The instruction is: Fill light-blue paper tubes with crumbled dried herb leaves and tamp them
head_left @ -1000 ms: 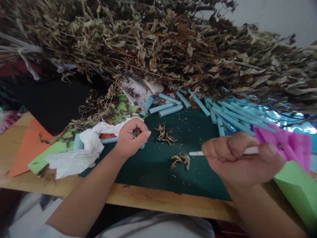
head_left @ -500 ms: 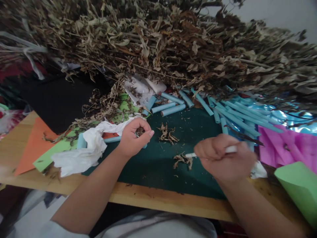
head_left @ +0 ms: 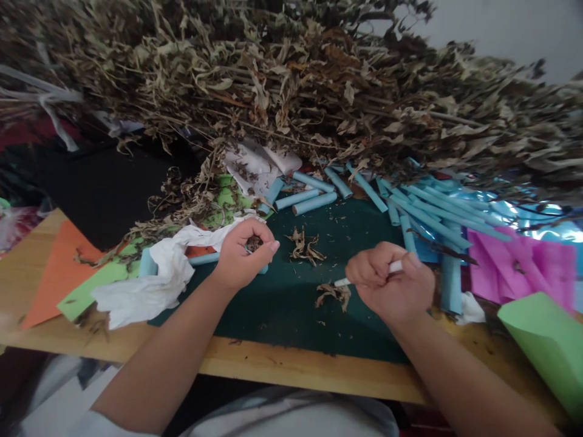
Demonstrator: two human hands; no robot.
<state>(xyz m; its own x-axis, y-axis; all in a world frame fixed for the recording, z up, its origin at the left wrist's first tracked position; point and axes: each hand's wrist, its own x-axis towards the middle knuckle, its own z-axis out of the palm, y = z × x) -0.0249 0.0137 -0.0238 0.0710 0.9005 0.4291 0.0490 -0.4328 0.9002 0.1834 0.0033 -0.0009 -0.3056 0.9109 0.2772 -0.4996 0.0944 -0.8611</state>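
My left hand [head_left: 243, 252] is curled into a ring, with crumbled dried leaves [head_left: 254, 244] showing in the opening at its top. Whether a tube is also inside that fist is hidden. A bit of blue paper tube [head_left: 204, 259] shows beside and under it. My right hand [head_left: 392, 282] is closed around a thin white stick [head_left: 341, 282]. The stick's tip points left, at or just above a small clump of dried leaf [head_left: 333, 295]. Another dried leaf clump [head_left: 305, 246] lies between my hands on the dark green mat [head_left: 291, 315].
Dried leafy stalks [head_left: 291, 91] are heaped across the back. Several blue paper tubes [head_left: 314, 203] lie before them, with more piled [head_left: 437, 209] at right. Crumpled white tissue [head_left: 159, 279] lies left, near orange paper [head_left: 59, 273]. Pink paper [head_left: 519, 267] and green paper [head_left: 542, 346] are at right.
My right hand has shifted slightly left with the white stick and is less blurred. My left hand keeps its curled hold. The whole view has shifted a little.
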